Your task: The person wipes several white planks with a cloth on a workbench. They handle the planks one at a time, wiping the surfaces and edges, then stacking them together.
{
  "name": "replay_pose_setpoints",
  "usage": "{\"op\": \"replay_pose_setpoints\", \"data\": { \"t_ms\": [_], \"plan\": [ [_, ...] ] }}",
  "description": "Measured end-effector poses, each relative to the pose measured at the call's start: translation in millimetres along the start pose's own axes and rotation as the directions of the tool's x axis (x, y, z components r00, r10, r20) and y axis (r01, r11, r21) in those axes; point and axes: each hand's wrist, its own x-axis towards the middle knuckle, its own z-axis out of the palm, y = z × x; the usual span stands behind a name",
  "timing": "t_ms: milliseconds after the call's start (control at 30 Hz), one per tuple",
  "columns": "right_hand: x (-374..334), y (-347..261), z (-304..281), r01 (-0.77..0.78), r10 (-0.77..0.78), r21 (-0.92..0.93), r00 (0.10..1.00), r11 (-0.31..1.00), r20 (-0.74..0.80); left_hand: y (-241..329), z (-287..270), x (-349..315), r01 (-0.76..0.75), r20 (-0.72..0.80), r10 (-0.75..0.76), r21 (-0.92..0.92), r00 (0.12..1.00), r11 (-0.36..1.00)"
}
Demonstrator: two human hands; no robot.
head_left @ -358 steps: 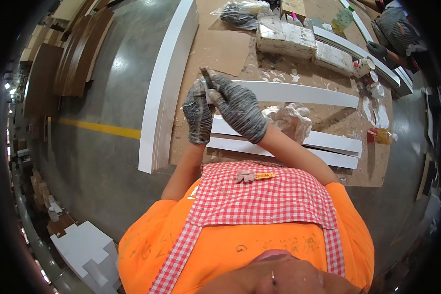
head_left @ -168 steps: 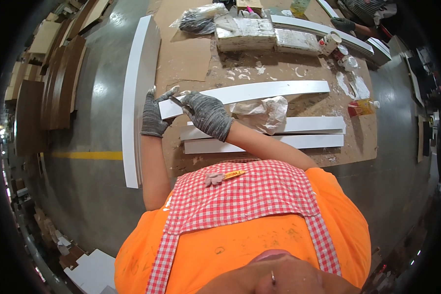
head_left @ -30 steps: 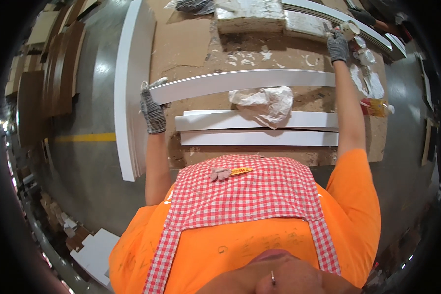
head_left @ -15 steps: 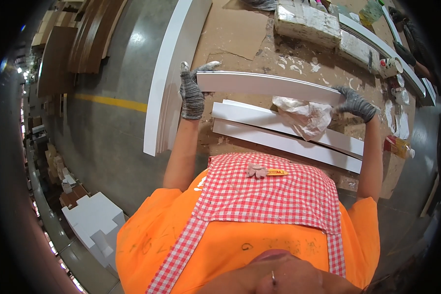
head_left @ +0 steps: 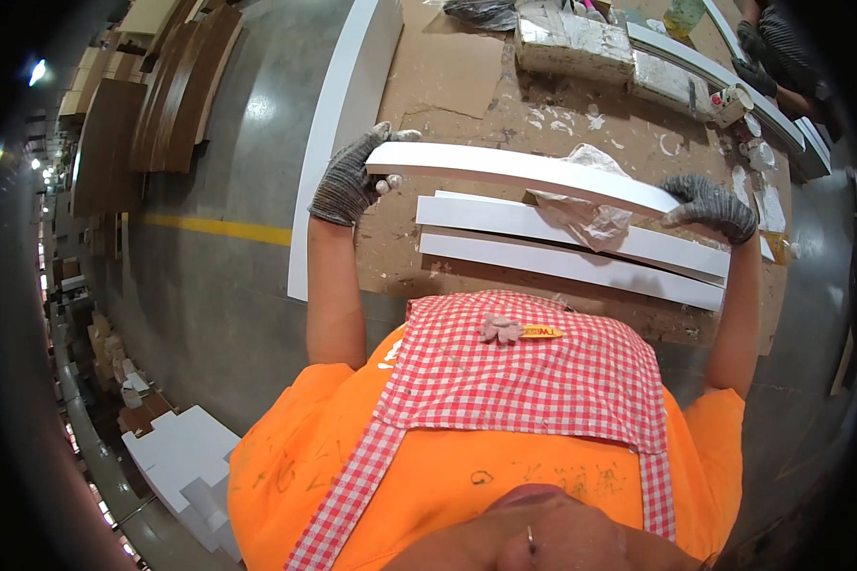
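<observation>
- Dark brown curved panels (head_left: 176, 90) lie stacked on the grey floor at far left, well apart from the work, beside a yellow floor line (head_left: 214, 228).
- White blocky offcuts (head_left: 186, 457) sit on the floor at lower left.
- One long white board (head_left: 348, 114) lies on the floor, its long edge along the left edge of the cardboard-covered table (head_left: 457, 76).
- Grey-gloved, the left hand (head_left: 350, 177) is closed around the left end of a curved white strip (head_left: 524, 171), fingers curled over its top edge; gripping at the very end seems meant to keep the long piece level.
- Two more white strips (head_left: 562, 249) lie flat on the table just below it, parallel, probably queued alike.
- Crumpled pale rag (head_left: 586, 209) rests on those strips, partly tucked under the held one.
- On the red-and-white checked apron (head_left: 533, 381), a small yellow-orange tool (head_left: 541, 332) and a greyish wad sit at chest height, within easy reach.
- Silvery, paint-smeared rectangular blocks (head_left: 581, 43) stand at the table's far edge.
- Small white pots (head_left: 733, 100) cluster at upper right near another person's dark-sleeved arm (head_left: 781, 57); any labels are too small to tell.
- Also gloved, the right hand (head_left: 709, 205) clamps over the strip's right end, so the strip spans both hands just above the table.
</observation>
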Motion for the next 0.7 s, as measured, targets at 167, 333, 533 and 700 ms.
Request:
{"op": "replay_pose_setpoints", "data": {
  "t_ms": [167, 333, 533, 700],
  "plan": [
    [-25, 7, 15, -0.136, 0.096, 0.165, 0.969, 0.977, 0.227, 4, 0, -28, 0.037, 0.065, -0.037, 0.002, 0.997, 0.999],
    [-43, 7, 43, -0.108, 0.012, 0.362, 0.966, 0.926, 0.258, -6, -32, -32, 0.104, 0.234, -0.101, -0.004, 0.967, 0.995],
    [-58, 8, 80, -0.049, -0.087, 0.431, 0.953, 0.901, 0.289, -11, -37, -59, -0.044, 0.289, 0.021, 0.075, 0.957, 0.996],
    [-74, 12, 108, 0.028, -0.072, 0.287, 0.987, 0.957, 0.143, -27, -21, -61, -0.098, 0.148, 0.062, 0.252, 0.987, 0.963]
  ]
}}
